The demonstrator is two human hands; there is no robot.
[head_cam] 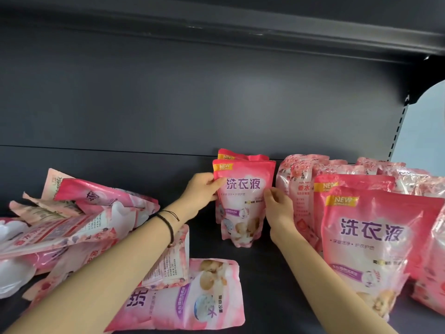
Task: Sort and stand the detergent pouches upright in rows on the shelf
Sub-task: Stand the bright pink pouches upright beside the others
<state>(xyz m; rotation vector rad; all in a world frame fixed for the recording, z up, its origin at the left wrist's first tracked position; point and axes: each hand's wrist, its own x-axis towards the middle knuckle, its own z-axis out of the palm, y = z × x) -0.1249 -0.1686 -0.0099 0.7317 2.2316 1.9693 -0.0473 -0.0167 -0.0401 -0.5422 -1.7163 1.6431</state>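
A pink detergent pouch stands upright in the middle of the dark shelf, with another upright pouch right behind it. My left hand pinches its upper left edge. My right hand pinches its right edge. To the right stand rows of upright pouches: the nearest pink one in front, paler flowered ones behind. On the left lies a loose pile of pouches, and one pouch lies flat under my left forearm.
The shelf's dark back panel rises behind the pouches. Another shelf hangs overhead. A slotted upright post marks the right end. Bare shelf floor shows between the standing pouch and the flat one.
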